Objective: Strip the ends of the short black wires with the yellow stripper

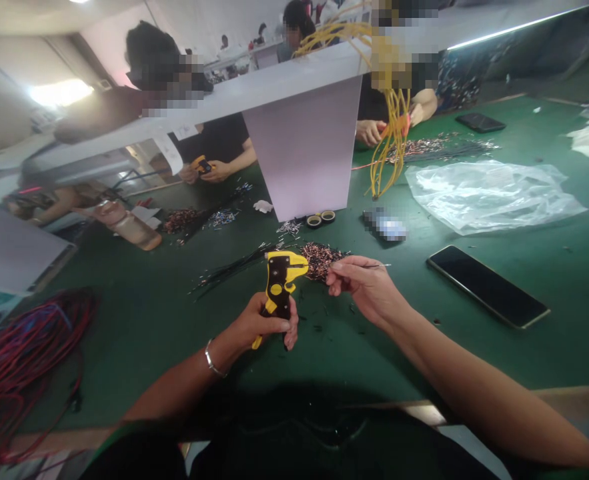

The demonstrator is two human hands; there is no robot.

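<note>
In the centre of the frame, my left hand (273,321) is closed around the handles of the yellow and black tool (277,288), its jaws turned to the right. The fingers of my right hand (369,288) make a narrow pinch on a thin wire (381,266), whose pale end points right. I cannot tell if it touches the tool.

Just behind, between my hands, lies the pile of short wires (319,259). Beyond it the white panel (307,147) stands upright, and its bottom edge limits the room forward. Right of my right hand, the green desk (174,353) shows up to the long edge of the black phone (489,287). On the left, its surface extends from my wrist to the red cable coil (34,347). The near edge of the desk crosses under my forearms, low in the frame.
</note>
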